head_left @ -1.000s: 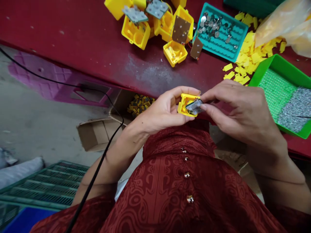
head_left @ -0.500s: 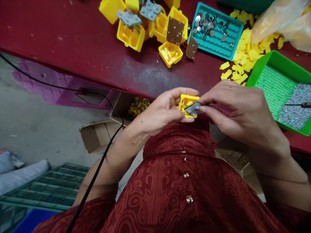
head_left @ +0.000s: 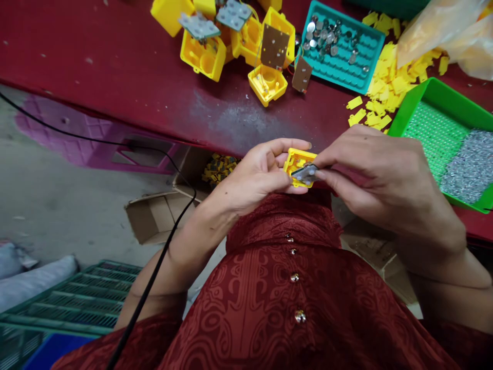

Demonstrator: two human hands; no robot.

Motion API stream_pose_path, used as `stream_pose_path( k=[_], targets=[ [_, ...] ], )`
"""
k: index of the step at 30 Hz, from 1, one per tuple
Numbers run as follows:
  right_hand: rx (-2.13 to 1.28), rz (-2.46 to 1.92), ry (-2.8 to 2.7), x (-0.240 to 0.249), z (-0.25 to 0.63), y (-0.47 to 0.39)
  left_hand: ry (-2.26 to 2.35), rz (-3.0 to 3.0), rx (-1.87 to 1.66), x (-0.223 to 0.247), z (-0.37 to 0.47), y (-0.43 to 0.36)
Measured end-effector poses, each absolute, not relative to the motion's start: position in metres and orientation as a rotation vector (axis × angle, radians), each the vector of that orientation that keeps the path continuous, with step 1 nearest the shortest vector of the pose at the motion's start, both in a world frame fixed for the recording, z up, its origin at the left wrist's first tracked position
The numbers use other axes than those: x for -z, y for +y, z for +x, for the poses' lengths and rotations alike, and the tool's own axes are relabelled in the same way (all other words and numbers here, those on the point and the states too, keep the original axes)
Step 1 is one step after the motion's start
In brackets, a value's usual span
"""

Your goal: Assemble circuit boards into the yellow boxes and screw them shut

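Note:
Between the thumb and fingers of my left hand (head_left: 265,169) is a small yellow plastic case (head_left: 296,155), its open side facing up. My right hand (head_left: 377,174) pinches a small circuit board (head_left: 306,174) by its right end. The board, grey with pale pads, slants over the lower part of the case, its left end at the opening. Whether it touches the inside I cannot tell. Both hands are in front of my body, just off the near edge of the red table (head_left: 154,87).
Yellow cases with boards (head_left: 202,54) stand at the back. A teal tray (head_left: 342,77) holds silvery discs. Yellow plastic pieces (head_left: 385,92) lie loose beside a green basket (head_left: 414,97) of small metal parts. A black cable (head_left: 169,239) passes over my left arm.
The view has shifted slightly, so the table things appear a little further left. The circuit board lies slightly lower and flatter over the case. Both hands keep their hold.

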State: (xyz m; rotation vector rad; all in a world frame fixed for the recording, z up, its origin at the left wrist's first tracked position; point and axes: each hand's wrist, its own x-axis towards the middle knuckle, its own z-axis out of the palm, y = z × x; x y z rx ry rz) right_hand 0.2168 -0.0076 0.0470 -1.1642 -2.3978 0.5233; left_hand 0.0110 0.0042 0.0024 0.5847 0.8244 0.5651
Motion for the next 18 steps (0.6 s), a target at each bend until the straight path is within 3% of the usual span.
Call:
stream_pose_path(
  k=[18],
  targets=[
    [-0.501, -1.218, -2.623, -0.0536, 0.2156, 0.0008, 0.81, 0.615, -0.593, -0.0012, 0.0122, 0.0052]
  ],
)
